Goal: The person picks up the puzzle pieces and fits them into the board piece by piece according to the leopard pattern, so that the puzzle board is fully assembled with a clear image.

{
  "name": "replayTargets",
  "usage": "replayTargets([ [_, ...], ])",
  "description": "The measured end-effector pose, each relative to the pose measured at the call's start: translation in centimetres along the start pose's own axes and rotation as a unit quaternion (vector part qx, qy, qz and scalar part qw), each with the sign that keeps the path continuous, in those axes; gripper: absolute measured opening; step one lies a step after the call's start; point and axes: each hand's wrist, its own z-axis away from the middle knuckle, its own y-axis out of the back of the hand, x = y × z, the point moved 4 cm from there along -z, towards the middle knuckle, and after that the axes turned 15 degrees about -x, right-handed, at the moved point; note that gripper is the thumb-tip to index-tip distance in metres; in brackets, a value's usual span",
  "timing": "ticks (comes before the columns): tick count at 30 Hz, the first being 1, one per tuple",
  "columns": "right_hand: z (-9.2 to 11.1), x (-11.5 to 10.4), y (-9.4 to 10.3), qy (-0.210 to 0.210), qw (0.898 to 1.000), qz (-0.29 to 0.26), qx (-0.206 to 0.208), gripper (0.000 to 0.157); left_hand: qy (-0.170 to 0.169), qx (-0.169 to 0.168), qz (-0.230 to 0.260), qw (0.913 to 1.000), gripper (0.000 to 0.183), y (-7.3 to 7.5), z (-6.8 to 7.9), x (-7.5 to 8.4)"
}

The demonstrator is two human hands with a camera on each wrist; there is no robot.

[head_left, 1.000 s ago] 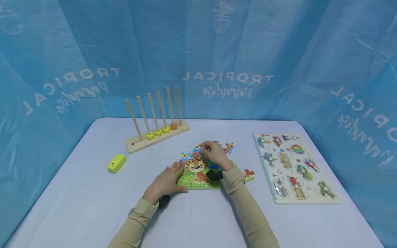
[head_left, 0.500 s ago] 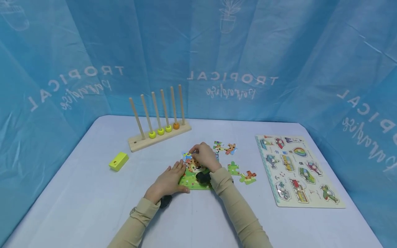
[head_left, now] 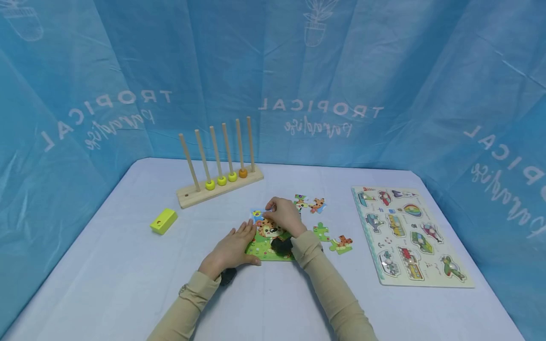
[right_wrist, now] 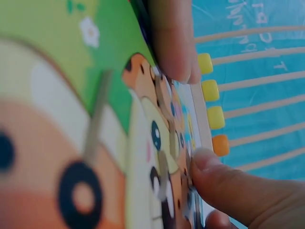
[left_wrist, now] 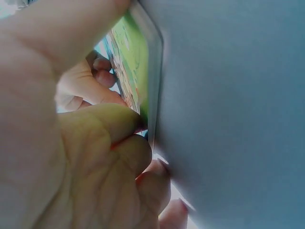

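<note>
A jigsaw puzzle [head_left: 261,252] with a spotted leopard cub on green grass lies mid-table. My left hand [head_left: 230,246] rests along its left side, fingers extended and thumb by the front corner; the left wrist view shows the fingers against the board's edge [left_wrist: 155,71]. Over the puzzle's upper part, my right hand [head_left: 285,215] pinches a small puzzle piece, mostly hidden beneath the fingers. In the right wrist view the right thumb [right_wrist: 226,181] touches the top edge of the picture, where pieces overlap unevenly.
Several loose puzzle pieces [head_left: 341,244] lie right of the puzzle. Farther right is a vehicle peg puzzle board [head_left: 411,237]. A wooden peg rack [head_left: 219,189] with yellow and orange beads stands at the back left, near a yellow block [head_left: 164,221]. Blue curtains surround the table.
My right hand has brought the piece leftward and down onto the puzzle's upper part, then shifted slightly right. The left hand stays at the puzzle's left side.
</note>
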Motion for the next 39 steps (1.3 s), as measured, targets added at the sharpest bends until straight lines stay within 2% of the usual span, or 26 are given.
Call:
replayTargets([
  [6, -0.2, -0.2, 0.0, -0.014, 1.0, 0.008, 0.008, 0.02, 0.003, -0.001, -0.001, 1.0, 0.095, 0.0, -0.2, -0.4],
  [12, 0.7, -0.8, 0.2, 0.024, 0.999, 0.022, 0.022, 0.021, 0.002, 0.006, 0.004, 1.0, 0.097, -0.2, -0.5, -0.5],
  [14, 1.4, -1.0, 0.2, 0.048, 0.999, 0.014, -0.002, 0.02, 0.003, 0.01, 0.003, 0.9999, 0.098, -0.2, -0.6, -0.5],
  [16, 2.1, -1.0, 0.0, 0.064, 0.996, 0.0, -0.055, 0.018, 0.005, 0.01, -0.001, 0.9999, 0.098, -0.1, -0.7, -0.6],
  [20, 3.2, -0.3, -0.2, 0.066, 0.986, -0.031, -0.148, 0.014, 0.004, 0.011, -0.002, 0.9999, 0.098, -0.1, -0.8, -0.6],
  [27, 3.9, 0.8, 0.4, 0.05, 0.98, -0.054, -0.187, 0.016, 0.008, 0.007, 0.009, 0.9999, 0.099, -0.4, -0.8, -0.6],
  [30, 3.9, 1.8, 1.6, 0.045, 0.988, -0.062, -0.135, 0.015, 0.008, 0.008, 0.014, 0.9998, 0.1, -0.5, -0.8, -0.6],
  [33, 4.0, 3.4, 3.8, 0.024, 0.997, -0.065, -0.016, 0.014, 0.011, 0.01, 0.015, 0.9998, 0.1, -0.5, -0.8, -0.6],
  [34, 4.1, 4.0, 4.6, 0.012, 0.998, -0.061, 0.027, 0.015, 0.013, 0.01, 0.014, 0.9998, 0.1, -0.5, -0.8, -0.6],
  [36, 4.5, 5.3, 5.9, -0.024, 0.995, -0.05, 0.084, 0.023, 0.015, 0.01, 0.012, 0.9998, 0.1, -0.4, -0.8, -0.7],
  [37, 4.7, 5.9, 6.4, -0.048, 0.993, -0.042, 0.099, 0.029, 0.012, 0.01, 0.013, 0.9998, 0.1, -0.4, -0.9, -0.7],
  [39, 5.2, 7.2, 7.1, -0.095, 0.99, -0.025, 0.103, 0.042, 0.012, 0.008, 0.011, 0.9998, 0.1, -0.4, -0.9, -0.7],
])
